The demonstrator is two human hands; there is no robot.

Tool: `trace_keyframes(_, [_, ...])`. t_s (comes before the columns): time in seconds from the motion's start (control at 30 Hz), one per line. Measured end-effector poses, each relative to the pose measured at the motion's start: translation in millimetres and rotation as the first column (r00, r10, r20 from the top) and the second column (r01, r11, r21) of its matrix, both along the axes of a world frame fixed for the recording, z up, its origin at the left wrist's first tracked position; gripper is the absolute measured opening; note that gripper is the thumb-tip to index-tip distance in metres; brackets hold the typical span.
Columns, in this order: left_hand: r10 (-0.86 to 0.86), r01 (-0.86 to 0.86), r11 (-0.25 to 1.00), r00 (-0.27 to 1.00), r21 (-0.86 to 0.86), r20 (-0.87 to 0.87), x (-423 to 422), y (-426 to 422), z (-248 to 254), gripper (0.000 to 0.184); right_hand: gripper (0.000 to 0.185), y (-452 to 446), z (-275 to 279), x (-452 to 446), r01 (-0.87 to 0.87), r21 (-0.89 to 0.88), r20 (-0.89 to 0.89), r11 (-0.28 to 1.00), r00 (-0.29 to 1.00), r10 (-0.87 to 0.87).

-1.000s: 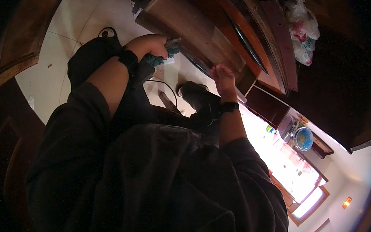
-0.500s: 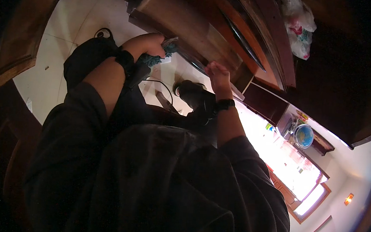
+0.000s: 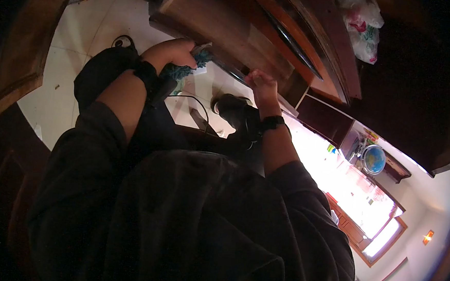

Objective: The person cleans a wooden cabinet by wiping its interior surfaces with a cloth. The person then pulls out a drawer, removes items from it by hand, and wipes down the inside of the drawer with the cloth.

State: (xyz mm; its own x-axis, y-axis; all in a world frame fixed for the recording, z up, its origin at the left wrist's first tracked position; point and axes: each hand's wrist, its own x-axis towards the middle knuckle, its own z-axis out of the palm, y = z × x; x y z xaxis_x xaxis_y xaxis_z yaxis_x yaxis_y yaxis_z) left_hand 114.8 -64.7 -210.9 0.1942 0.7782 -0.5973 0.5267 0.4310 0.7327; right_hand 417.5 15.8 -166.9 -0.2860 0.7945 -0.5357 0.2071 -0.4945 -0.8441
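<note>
- A person in a dark shirt (image 3: 195, 205) bends over a tiled floor, both arms fwd, w/ a black band (image 3: 145, 76) on the L wrist & another band (image 3: 272, 123) on the R.
- L hand (image 3: 179, 52), fingers closed, grips a bunched blue-green cloth (image 3: 177, 71); cloth sits under & beside the fingers, nr the wood panel's (image 3: 211, 24) lower edge.
- R hand (image 3: 263, 89), fingers curled & partly closed, is at the same panel's edge, toward its R end; can't tell if it has hold of anything.
- Below, btwn the arms, a thin black cable (image 3: 201, 104) curves over the floor (image 3: 76, 44), nr a dark shoe (image 3: 229, 107).
- Above R hand, a glossy black strip (image 3: 288, 39) runs along reddish wood.
- Upper R, a knotted clear plastic bag (image 3: 363, 30) w/ red & green showing lies by dark wood.
- Farther off: a round blue item (image 3: 373, 160), a bright window (image 3: 360, 200) & a small orange light (image 3: 428, 237) on the wall.
</note>
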Motion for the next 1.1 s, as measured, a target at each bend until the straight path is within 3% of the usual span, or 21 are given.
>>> trace_keyframes(0.13, [-0.033, 0.035, 0.999, 0.999, 0.033, -0.042, -1, 1, -2, 0.057, 0.007, -1, 2, -4, 0.072, -0.042, 0.015, 0.997, 0.997, -0.071])
trace_keyframes(0.23, [-0.033, 0.033, 0.999, 0.999, 0.017, 0.018, 1, 0, -15, 0.057, 0.015, 1, -5, -1, 0.049, -0.019, -0.014, 0.999, 0.999, -0.049])
trace_keyframes(0.33, [-0.057, 0.057, 0.998, 0.997, -0.009, 0.048, -5, 2, 2, 0.061, 0.016, 8, -20, 13, -0.214, 0.162, 0.196, 0.963, 0.964, 0.181])
trace_keyframes(0.37, [-0.063, 0.064, 0.998, 0.997, -0.01, 0.053, -6, 2, 10, 0.064, 0.017, 2, 9, -4, -0.337, 0.17, 0.328, 0.926, 0.905, 0.27])
trace_keyframes(0.47, [-0.102, 0.106, 0.994, 0.991, 0.041, -0.086, -4, 5, -7, 0.063, 0.01, -2, 10, -4, -0.102, 0.079, 0.128, 0.992, 0.988, 0.092])
trace_keyframes(0.53, [-0.077, 0.077, 0.997, 0.995, -0.008, -0.057, -6, 6, 0, 0.062, 0.013, 0, 28, -12, 0.031, -0.009, 0.083, 0.999, 0.996, -0.03])
trace_keyframes(0.6, [-0.065, 0.066, 0.998, 0.995, 0.014, -0.07, -8, 3, 13, 0.061, 0.012, 7, 61, -28, -0.219, 0.226, 0.309, 0.949, 0.94, 0.143])
trace_keyframes(0.63, [-0.054, 0.054, 0.999, 0.997, 0.004, -0.052, -8, 2, 15, 0.061, 0.012, 12, 72, -30, -0.351, 0.312, 0.43, 0.883, 0.881, 0.198])
trace_keyframes(0.67, [-0.043, 0.043, 0.999, 0.998, -0.006, -0.034, -9, 2, 15, 0.06, 0.013, 21, 77, -31, -0.579, 0.528, 0.601, 0.621, 0.771, 0.209])
trace_keyframes(0.7, [-0.036, 0.036, 0.999, 0.999, -0.017, -0.015, -9, 1, 14, 0.06, 0.014, 30, 87, -32, -0.727, 0.551, 0.759, 0.409, 0.64, 0.115])
trace_keyframes(0.77, [-0.01, 0.009, 1.0, 0.999, -0.003, -0.049, -6, 1, 7, 0.057, 0.018, 33, 143, -69, -0.928, 0.373, 0.906, -0.019, 0.369, -0.21])
trace_keyframes(0.87, [-0.011, 0.01, 0.999, 0.999, -0.032, -0.049, -9, -1, 20, 0.057, 0.015, 51, 171, -90, -0.492, 0.799, 0.595, 0.345, 0.728, -0.34])
trace_keyframes(0.97, [-0.02, 0.014, 0.997, 0.998, -0.08, -0.067, -10, 0, 30, 0.059, 0.014, 93, 166, -87, -0.219, 0.889, 0.333, 0.402, 0.913, -0.238])
trace_keyframes(1.1, [-0.028, 0.022, 0.998, 0.996, -0.067, -0.085, -10, 1, 23, 0.059, 0.015, 113, 167, -89, -0.4, 0.886, 0.451, 0.234, 0.861, -0.237])
